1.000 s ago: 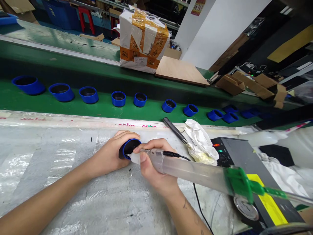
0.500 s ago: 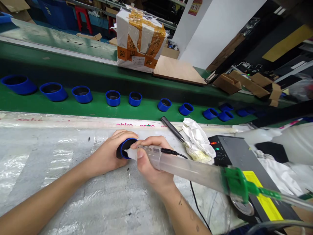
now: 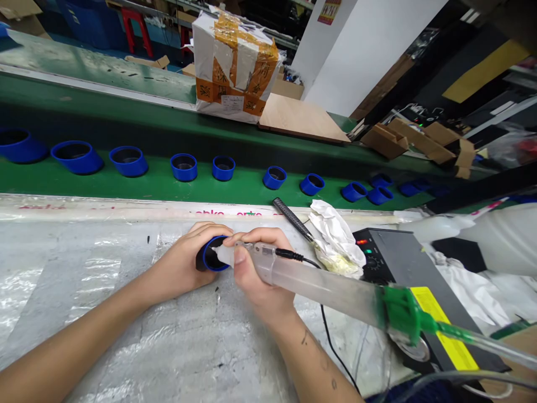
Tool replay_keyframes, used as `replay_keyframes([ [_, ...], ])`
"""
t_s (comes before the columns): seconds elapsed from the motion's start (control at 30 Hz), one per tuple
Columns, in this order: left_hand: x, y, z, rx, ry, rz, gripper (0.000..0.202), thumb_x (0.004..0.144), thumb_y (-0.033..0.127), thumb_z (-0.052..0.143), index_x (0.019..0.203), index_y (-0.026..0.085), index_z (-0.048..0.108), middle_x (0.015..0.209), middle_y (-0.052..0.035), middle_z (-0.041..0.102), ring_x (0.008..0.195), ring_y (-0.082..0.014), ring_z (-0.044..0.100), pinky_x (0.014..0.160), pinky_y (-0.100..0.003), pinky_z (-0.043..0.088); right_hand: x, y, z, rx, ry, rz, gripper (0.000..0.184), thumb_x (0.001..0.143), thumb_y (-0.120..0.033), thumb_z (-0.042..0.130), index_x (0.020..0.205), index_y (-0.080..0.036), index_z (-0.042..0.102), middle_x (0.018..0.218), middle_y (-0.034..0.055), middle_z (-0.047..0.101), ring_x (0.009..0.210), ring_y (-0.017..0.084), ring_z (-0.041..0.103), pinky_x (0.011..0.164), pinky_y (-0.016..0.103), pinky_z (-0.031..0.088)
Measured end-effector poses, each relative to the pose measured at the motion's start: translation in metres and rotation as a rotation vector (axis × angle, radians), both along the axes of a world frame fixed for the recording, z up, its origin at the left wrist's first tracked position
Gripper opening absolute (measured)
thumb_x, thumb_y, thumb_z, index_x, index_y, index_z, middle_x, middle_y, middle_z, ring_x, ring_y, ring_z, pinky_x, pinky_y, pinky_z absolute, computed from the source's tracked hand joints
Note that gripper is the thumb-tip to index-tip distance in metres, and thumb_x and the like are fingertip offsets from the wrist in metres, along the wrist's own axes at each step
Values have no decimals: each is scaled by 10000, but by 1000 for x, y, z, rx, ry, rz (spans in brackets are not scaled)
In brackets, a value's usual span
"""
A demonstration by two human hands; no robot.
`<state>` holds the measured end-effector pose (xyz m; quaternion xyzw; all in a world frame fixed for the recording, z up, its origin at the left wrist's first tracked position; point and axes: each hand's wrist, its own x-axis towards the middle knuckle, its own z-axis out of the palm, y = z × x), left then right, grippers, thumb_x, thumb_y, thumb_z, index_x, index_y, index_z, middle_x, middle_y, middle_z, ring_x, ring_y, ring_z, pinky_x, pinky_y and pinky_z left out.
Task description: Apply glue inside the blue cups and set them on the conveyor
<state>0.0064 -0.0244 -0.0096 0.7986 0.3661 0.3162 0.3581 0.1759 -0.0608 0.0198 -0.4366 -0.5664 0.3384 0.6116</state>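
Observation:
My left hand (image 3: 188,257) is closed around a round black cup with a blue rim (image 3: 205,258), tilted so its mouth faces right. My right hand (image 3: 262,280) grips a clear dispensing syringe barrel (image 3: 327,292) near its front end, the thumb on top. The syringe's white nozzle tip points into the cup's mouth; whether it touches the inner wall I cannot tell. A green cap (image 3: 400,314) with an air hose closes the barrel's back end. A black cable plugs in beside my right fingers.
Several blue-rimmed cups (image 3: 183,168) stand in a row on the green conveyor belt (image 3: 159,190) beyond the bench. A black-handled tool (image 3: 292,218) and crumpled white tissue (image 3: 335,238) lie ahead. To the right is a grey dispenser box (image 3: 396,257). A taped carton (image 3: 235,67) stands behind.
The row of cups has shifted left in view, along with a slight camera shift. Both hands keep their hold, and the nozzle stays at the cup's mouth.

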Motion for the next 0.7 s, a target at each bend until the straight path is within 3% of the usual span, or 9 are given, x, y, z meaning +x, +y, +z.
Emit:
replay_keyframes([
  [0.2,0,-1,0,4,5,7,500,806,83,668,1246,302,575,1300,-23,639,1275,-273,568,1042,-417,516,1,2,1,12,20,-18,181,823,-180,737,943,-276,641,843,-4,785,641,161,724,826,380,637],
  [0.4,1,0,2,-9,5,7,494,811,87,651,1254,293,580,1291,-35,639,1264,-273,573,1043,-430,516,2,4,2,34,48,-24,165,828,-185,724,935,-269,632,862,15,786,856,218,776,856,395,632],
  [0.7,0,-2,2,-25,27,28,514,807,119,666,1282,291,571,1346,-47,624,1309,-287,561,1073,-455,512,7,7,2,64,50,-55,155,860,-177,714,959,-266,635,903,12,800,839,191,779,814,355,632],
])
